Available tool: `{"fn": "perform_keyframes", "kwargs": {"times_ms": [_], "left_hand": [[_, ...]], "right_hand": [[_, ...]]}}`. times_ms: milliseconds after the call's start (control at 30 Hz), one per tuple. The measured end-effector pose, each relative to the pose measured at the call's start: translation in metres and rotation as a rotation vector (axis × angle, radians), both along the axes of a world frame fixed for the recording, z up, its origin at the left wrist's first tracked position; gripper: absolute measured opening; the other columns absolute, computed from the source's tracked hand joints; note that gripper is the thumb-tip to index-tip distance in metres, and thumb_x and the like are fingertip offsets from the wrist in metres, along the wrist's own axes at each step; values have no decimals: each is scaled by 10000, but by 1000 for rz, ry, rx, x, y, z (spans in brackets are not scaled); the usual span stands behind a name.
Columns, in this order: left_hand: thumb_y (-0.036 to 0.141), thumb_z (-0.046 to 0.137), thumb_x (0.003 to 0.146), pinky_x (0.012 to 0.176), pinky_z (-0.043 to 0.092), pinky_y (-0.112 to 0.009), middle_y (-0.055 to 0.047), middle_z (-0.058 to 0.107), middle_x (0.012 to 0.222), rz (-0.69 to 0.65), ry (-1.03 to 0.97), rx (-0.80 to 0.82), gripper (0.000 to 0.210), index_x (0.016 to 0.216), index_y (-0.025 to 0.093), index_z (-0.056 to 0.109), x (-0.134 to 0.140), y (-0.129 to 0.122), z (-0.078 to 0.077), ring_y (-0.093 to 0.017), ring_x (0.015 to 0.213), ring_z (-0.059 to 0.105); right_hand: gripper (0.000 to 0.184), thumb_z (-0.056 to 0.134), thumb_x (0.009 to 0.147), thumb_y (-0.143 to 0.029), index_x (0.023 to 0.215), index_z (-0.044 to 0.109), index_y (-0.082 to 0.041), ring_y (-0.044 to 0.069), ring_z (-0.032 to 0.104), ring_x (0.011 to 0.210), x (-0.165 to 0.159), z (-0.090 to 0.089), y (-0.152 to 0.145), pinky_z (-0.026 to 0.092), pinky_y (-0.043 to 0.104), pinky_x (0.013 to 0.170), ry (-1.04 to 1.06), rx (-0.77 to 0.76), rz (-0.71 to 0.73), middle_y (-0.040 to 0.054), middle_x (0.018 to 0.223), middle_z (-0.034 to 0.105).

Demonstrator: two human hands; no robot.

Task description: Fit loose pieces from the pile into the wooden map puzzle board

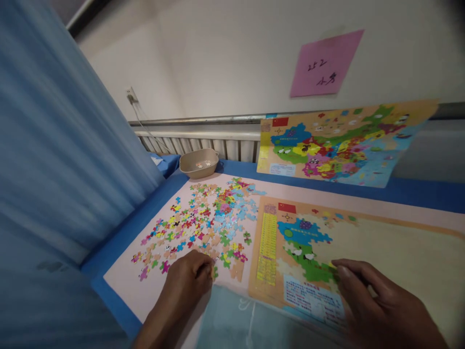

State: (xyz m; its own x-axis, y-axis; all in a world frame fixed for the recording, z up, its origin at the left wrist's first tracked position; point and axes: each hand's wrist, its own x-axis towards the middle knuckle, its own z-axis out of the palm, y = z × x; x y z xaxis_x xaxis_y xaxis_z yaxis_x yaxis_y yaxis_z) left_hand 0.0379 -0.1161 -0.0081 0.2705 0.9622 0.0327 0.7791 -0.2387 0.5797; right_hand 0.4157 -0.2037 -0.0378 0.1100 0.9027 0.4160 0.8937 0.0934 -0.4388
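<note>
Puzzle board [395, 245] partly filled; pieces [225, 208] scattered

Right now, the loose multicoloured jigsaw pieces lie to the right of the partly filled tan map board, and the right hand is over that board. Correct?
Not quite: the loose multicoloured jigsaw pieces lie to the left of the partly filled tan map board, as the head view shows. The right hand is indeed over that board.

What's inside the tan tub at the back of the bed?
A few small puzzle pieces lie in the tan tub. Its near side hides the closest part of the bottom, so anything there can't be seen.
</note>
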Motion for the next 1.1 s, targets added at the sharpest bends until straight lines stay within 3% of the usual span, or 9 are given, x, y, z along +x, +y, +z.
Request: {"fn": "perform_keyframes", "kwargs": {"times_ms": [133, 267, 467, 633, 767, 933, 1100], "left_hand": [[120, 554, 913, 706, 411, -277, -14, 737, 828, -135, 103, 91, 241, 827, 233, 749, 8, 14, 10, -184, 808, 686], [52, 548, 858, 722, 421, -271, -21, 762, 884, -232, 151, 86, 294, 874, 242, 772, 24, 31, 8, -187, 847, 706], [113, 530, 945, 754, 420, -288, -43, 766, 921, -152, 239, 110, 273, 902, 232, 772, 34, 39, -3, -211, 908, 710], [114, 531, 928, 742, 397, -289, -46, 767, 951, -123, 290, 71, 274, 896, 228, 778, 31, 39, 0, -214, 913, 699], [179, 578, 913, 736, 359, -293, -35, 757, 956, -92, 311, 16, 202, 898, 232, 773, 37, 39, 3, -213, 919, 679], [287, 588, 943, 700, 309, -312, -54, 730, 925, -23, 417, -37, 189, 844, 208, 728, 50, 39, 6, -224, 879, 649], [270, 618, 891, 699, 325, -305, -36, 722, 891, 25, 320, -89, 99, 855, 215, 692, 51, 41, 3, -216, 838, 637]], "right_hand": [[251, 505, 1012, -363, 1068, 727, -260, 234, 764, 793, -3, -3, -1, 562, 291, 564, 60, -10, -8, 52, 1007, 788], [287, 517, 1000, -449, 1014, 740, -269, 245, 753, 760, -8, 2, -1, 563, 309, 571, 154, -46, -69, 46, 944, 785], [338, 479, 992, -475, 975, 746, -269, 261, 758, 820, -11, 7, 1, 609, 348, 697, 221, -80, -112, 51, 924, 781], [333, 514, 994, -484, 1011, 749, -248, 271, 754, 848, -6, 5, -1, 573, 329, 640, 241, -103, -107, 80, 985, 784], [331, 490, 1019, -440, 987, 754, -242, 262, 743, 898, -12, 14, 0, 587, 349, 776, 256, -85, -111, 71, 992, 776], [340, 502, 1023, -472, 983, 750, -243, 235, 711, 859, -19, 18, 2, 554, 344, 799, 364, -52, -111, 39, 931, 755], [347, 501, 1025, -481, 964, 742, -238, 230, 690, 847, -18, 17, 0, 520, 347, 774, 412, -53, -102, 38, 916, 742]]}}
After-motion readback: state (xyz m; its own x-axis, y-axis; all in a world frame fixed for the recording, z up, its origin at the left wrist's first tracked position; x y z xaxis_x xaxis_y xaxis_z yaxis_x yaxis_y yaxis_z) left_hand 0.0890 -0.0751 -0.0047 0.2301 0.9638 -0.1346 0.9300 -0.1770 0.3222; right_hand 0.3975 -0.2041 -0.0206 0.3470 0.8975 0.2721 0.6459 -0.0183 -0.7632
